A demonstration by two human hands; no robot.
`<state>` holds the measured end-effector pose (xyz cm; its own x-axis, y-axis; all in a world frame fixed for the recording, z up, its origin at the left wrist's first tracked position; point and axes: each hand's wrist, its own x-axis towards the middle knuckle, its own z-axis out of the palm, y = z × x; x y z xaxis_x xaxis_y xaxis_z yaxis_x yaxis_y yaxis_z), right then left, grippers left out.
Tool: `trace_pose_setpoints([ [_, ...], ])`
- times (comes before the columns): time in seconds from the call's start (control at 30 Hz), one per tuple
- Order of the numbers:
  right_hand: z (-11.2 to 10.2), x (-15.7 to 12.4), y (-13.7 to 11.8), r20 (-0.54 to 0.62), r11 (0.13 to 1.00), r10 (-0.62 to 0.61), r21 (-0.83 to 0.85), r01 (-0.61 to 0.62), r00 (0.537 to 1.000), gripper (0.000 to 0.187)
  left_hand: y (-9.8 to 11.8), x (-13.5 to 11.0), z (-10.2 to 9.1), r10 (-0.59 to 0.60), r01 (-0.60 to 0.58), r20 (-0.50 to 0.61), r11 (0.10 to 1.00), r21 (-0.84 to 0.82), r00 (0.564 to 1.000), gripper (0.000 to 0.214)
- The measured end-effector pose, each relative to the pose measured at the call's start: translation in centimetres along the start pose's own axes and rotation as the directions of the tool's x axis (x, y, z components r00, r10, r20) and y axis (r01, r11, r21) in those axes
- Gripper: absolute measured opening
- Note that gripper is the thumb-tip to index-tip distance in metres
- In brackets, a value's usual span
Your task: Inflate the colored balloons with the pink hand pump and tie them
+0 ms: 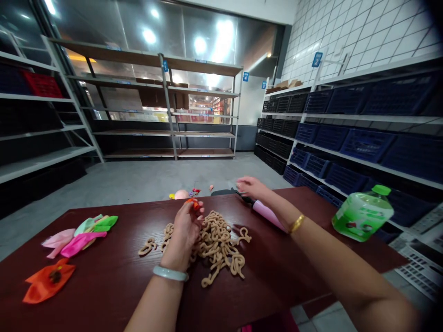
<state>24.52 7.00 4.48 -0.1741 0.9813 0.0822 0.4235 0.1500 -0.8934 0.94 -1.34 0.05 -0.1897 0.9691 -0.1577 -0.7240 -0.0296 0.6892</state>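
The dark desk [273,281] carries a green jug [363,219] at right, a heap of tan loops [218,240] in the middle, and limp coloured pieces [81,240] at left, with an orange wrap [43,283] nearer. The left hand [187,228] is over the heap's left part; the right [252,186] is near the black end of a pink tube [266,214], beyond the heap. The left fingers pinch a small red piece [194,204]; whether the right fingers grip anything, I cannot tell.

Smooth wood-look table [277,276] with soft sheen, matt curled pieces [216,233] at 6 o'clock, glossy plastic jug [363,214] at 3 o'clock, shiny wall tiles [360,30] at 2 o'clock
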Motion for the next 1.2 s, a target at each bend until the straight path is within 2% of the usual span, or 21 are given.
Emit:
trace_pose_setpoints([
  [0.07,-2.0,-1.2,3.0,-0.08,0.987,0.021,-0.155,-0.033,0.997,0.042,0.6,0.6,-0.5,0.114,-0.116,-0.055,0.992,-0.039,0.992,0.007],
  [0.13,-3.5,-2.6,5.9,-0.142,0.944,0.044,-0.319,-0.088,0.989,0.055,1.2,1.1,-0.8,0.188,-0.194,-0.065,0.976,-0.095,0.98,0.006],
  [0.2,-4.4,-3.8,7.9,-0.11,0.751,0.08,-0.647,-0.133,0.991,0.067,1.7,1.3,-1.1,0.227,-0.235,-0.069,0.961,-0.146,0.971,0.006],
  [0.27,-4.5,-4.4,9.0,-0.064,0.59,0.13,-0.797,-0.129,0.989,0.067,2.2,1.5,-1.3,0.263,-0.274,-0.084,0.946,-0.172,0.961,0.011],
  [0.3,-4.4,-4.5,9.2,-0.052,0.556,0.148,-0.822,-0.127,0.988,0.062,2.5,1.6,-1.4,0.278,-0.291,-0.095,0.94,-0.18,0.956,0.012],
  [0.4,-3.4,-3.8,8.2,-0.073,0.539,0.144,-0.831,-0.14,0.987,0.047,3.0,1.8,-1.8,0.296,-0.321,-0.154,0.93,-0.18,0.943,0.014],
  [0.47,-2.2,-3.2,6.7,-0.092,0.537,0.068,-0.836,-0.114,0.993,0.045,3.2,2.1,-2.1,0.28,-0.312,-0.187,0.935,-0.171,0.942,0.015],
  [0.53,-0.5,-2.8,4.9,-0.088,0.542,-0.106,-0.84,-0.016,0.99,0.05,3.4,2.3,-2.3,0.261,-0.293,-0.191,0.941,-0.166,0.946,0.019],
  [0.63,2.9,-2.9,2.8,-0.031,0.562,-0.349,-0.807,0.183,0.937,0.058,3.4,2.3,-2.5,0.247,-0.276,-0.175,0.947,-0.167,0.953,0.025],
  [0.73,6.0,-4.1,2.2,0.028,0.57,-0.451,-0.76,0.312,0.892,0.059,3.3,1.9,-2.3,0.233,-0.262,-0.15,0.941,-0.215,0.961,0.031],
  [0.8,7.1,-5.0,2.7,0.093,0.545,-0.47,-0.752,0.371,0.878,0.059,3.2,1.6,-2.0,0.194,-0.217,-0.105,0.932,-0.289,0.975,0.035],
  [0.9,7.3,-5.8,3.6,0.182,0.503,-0.461,-0.753,0.425,0.868,0.057,2.6,1.5,-1.6,0.138,-0.138,-0.028,0.918,-0.371,0.99,0.039],
  [0.97,6.9,-5.9,4.0,0.192,0.497,-0.452,-0.757,0.425,0.871,0.057,2.1,1.6,-1.5,0.122,-0.111,0.004,0.917,-0.384,0.993,0.037],
  [1.2,6.2,-5.7,3.8,0.171,0.499,-0.432,-0.773,0.392,0.886,0.057,0.7,1.5,-1.1,0.089,-0.075,0.041,0.961,-0.264,0.995,0.027],
])
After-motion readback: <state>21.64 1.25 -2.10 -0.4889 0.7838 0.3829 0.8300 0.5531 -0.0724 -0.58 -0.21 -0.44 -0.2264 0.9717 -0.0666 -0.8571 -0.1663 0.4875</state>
